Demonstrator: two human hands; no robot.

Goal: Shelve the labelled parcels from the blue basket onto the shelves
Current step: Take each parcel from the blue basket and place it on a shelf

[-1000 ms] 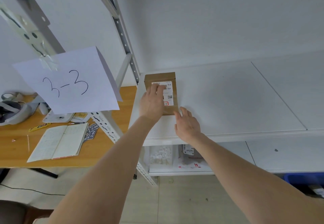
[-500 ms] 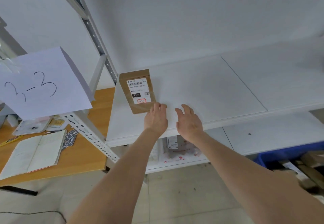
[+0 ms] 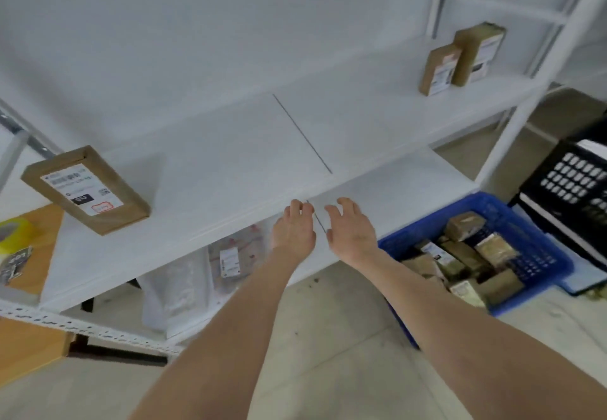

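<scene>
Shelf (image 3: 230, 156): white board with a thin seam across its middle; serves as reference for all entries.

Labelled parcel (image 3: 86, 190): brown box, lying flat on the shelf's left end, white label up, turned askew to the shelf's front edge.

Two upright parcels (image 3: 460, 61): brown, labelled, standing side by side at the shelf's far right end, touching or nearly so.

Left hand (image 3: 294, 232): at the shelf's front edge, just left of the seam; fingers loosely curled together, holding nothing. Contact with the shelf cannot be told.

Right hand (image 3: 353, 232): at the shelf's front edge, just right of the seam; fingers (image 3: 345, 204) relaxed and slightly apart, holding nothing.

Blue basket (image 3: 538, 255): on the floor below the shelf's right half, holding a loose heap of brown parcels (image 3: 466, 255).

Black crate (image 3: 571, 183): beyond the shelf's right end, behind the basket.

Bagged items (image 3: 230, 258): on the lower board under the shelf.

Desk (image 3: 33, 255): orange-topped, off the shelf's left end, bearing a yellow tape roll (image 3: 14, 232).
</scene>
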